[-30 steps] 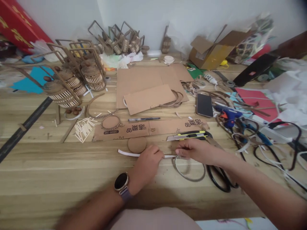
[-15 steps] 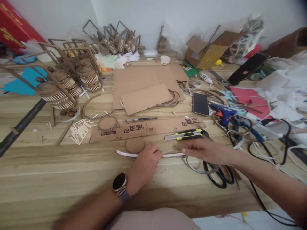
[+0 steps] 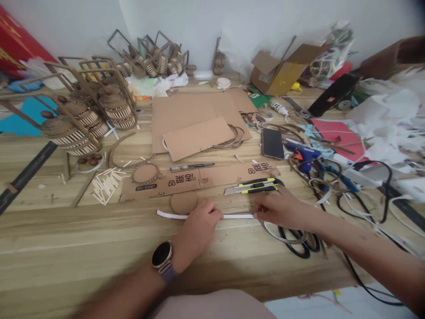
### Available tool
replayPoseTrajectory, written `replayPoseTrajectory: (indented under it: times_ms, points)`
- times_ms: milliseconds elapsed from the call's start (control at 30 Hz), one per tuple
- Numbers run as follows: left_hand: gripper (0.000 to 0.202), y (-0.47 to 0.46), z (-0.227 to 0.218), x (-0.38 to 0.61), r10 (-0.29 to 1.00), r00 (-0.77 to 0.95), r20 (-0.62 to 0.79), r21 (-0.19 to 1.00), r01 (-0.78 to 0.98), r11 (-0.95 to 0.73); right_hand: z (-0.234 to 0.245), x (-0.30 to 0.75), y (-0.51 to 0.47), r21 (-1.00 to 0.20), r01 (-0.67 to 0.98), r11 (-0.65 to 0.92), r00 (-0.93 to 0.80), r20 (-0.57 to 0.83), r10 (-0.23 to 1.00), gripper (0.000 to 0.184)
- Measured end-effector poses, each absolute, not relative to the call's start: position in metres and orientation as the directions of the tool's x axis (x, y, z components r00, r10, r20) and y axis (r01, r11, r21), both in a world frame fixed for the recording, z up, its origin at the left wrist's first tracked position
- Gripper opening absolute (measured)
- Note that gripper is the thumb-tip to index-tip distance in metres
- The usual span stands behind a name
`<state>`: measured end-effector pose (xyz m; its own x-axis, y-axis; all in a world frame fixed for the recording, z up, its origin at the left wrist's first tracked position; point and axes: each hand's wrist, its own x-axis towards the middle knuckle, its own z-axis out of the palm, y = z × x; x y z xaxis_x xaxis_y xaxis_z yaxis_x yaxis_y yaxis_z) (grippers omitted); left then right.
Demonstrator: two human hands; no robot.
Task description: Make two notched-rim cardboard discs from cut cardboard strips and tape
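Observation:
A thin white strip (image 3: 237,216) lies flat along the wooden table (image 3: 83,230). My left hand (image 3: 199,228), a dark watch on its wrist, is closed and presses down on the strip's middle. My right hand (image 3: 282,208) pinches the strip's right end, where it curls away under the hand. A brown cardboard disc (image 3: 183,202) rests just behind my left hand. A yellow-and-black utility knife (image 3: 250,186) lies just behind my right hand, on a printed cardboard piece (image 3: 199,179).
Black-handled scissors (image 3: 300,246) sit under my right wrist. Behind are a pen (image 3: 191,167), a phone (image 3: 272,143), a blue glue gun (image 3: 305,155), flat cardboard sheets (image 3: 192,119), small sticks (image 3: 106,181), woven cardboard baskets (image 3: 76,122) at left, black cables (image 3: 365,208) at right.
My right hand has slid to the right along the strip, drawing more of it out straight on the table. My left hand has kept pressing the strip at the same place.

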<state>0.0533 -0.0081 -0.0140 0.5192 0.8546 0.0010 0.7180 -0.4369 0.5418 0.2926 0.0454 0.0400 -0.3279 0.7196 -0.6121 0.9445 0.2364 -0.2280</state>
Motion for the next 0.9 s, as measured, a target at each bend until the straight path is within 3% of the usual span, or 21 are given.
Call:
replayPoseTrajectory:
  times_ms: [500,700,900]
  points:
    - [0.038,-0.007,-0.012,0.053,0.838,0.543,-0.062,0.503,0.742,-0.443,0.032,0.292,0.044,-0.148,0.948,0.281,-0.31,-0.627,0.714,0.018]
    - [0.033,-0.008,-0.014,0.052,0.813,0.582,-0.03,0.446,0.736,-0.51,0.034,0.288,0.044,-0.125,0.947,0.296,-0.307,-0.624,0.719,0.017]
    - [0.029,-0.008,-0.005,0.051,0.723,0.69,-0.046,0.277,0.704,-0.654,0.035,0.284,0.048,-0.121,0.941,0.316,-0.319,-0.631,0.707,0.015]
